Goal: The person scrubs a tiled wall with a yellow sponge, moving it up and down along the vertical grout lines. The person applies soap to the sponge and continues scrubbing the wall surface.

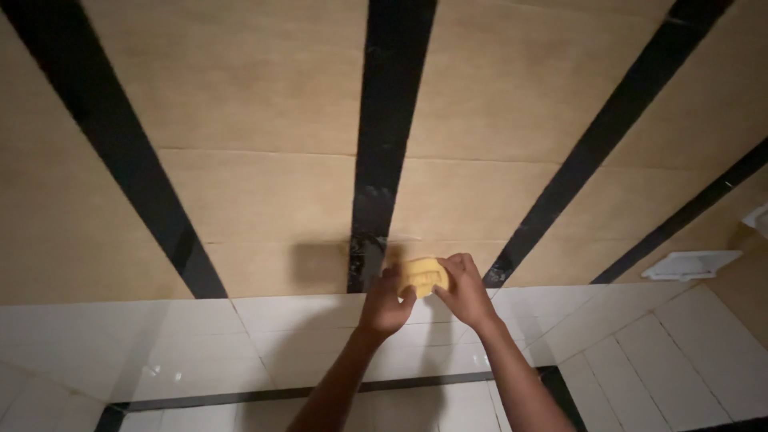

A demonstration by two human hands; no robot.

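A yellow sponge (422, 276) is held up between both hands, close to a tiled wall. My left hand (386, 302) grips its left side with the fingers curled around it. My right hand (464, 290) holds its right side, thumb on top. Both forearms reach up from the bottom of the view. The sponge sits at the line where beige wall tiles (264, 192) meet white tiles (288, 336). A black vertical stripe (382, 152) runs just left of the sponge and looks wet or streaked near its lower end.
More black stripes (120, 152) cross the beige tiles at left and right. A thin black band (264, 394) runs through the white tiles below. A white fitting (690, 264) is mounted on the wall at the right, in the corner.
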